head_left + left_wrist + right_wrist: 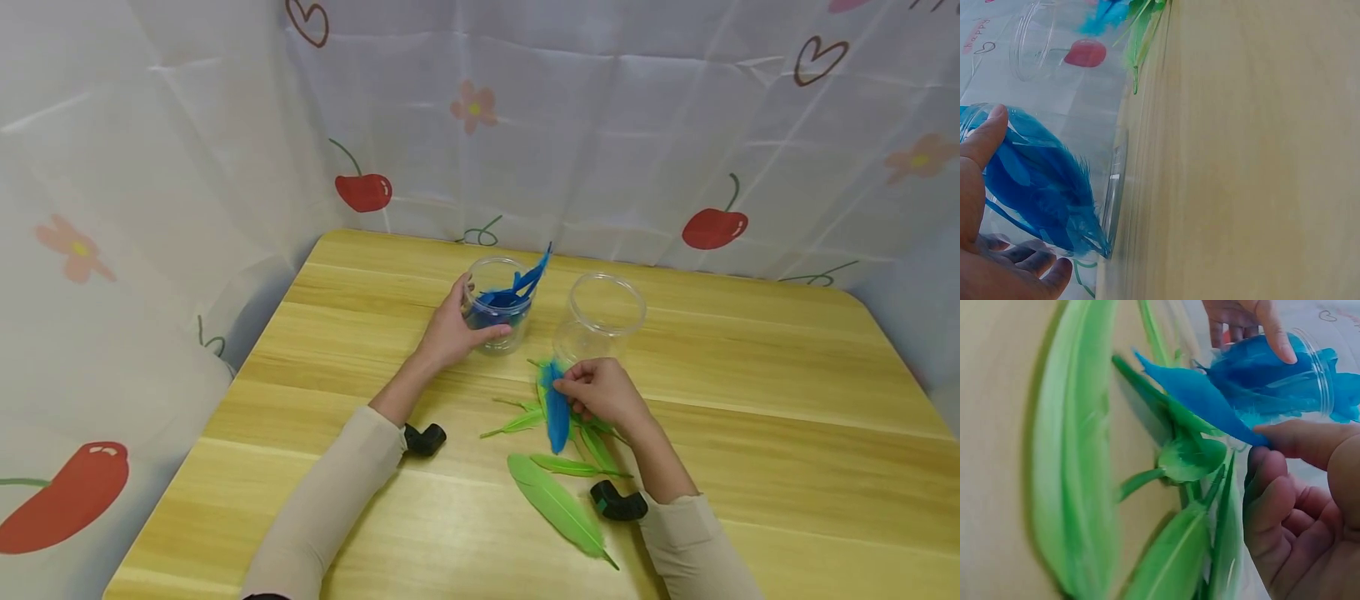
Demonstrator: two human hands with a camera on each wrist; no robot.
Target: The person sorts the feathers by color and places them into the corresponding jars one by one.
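My left hand (pixel 452 329) grips a clear plastic jar (pixel 495 342) standing on the table, thumb on the near side and fingers round the far side. Blue feathers (pixel 1041 181) fill the jar, and some stick out above its rim. Between thumb and forefinger my right hand (pixel 603 390) pinches one blue feather (pixel 557 412), over a loose pile of green feathers (pixel 1172 562). A second clear jar (pixel 607 304) stands to the right of the first, just beyond my right hand, with no feathers visible in it.
One large green feather (pixel 558 504) lies nearer the front of the wooden table (pixel 787 400). Black wrist-worn devices (pixel 426 440) sit at both cuffs. A patterned white curtain (pixel 585 150) hangs along the table's back edge.
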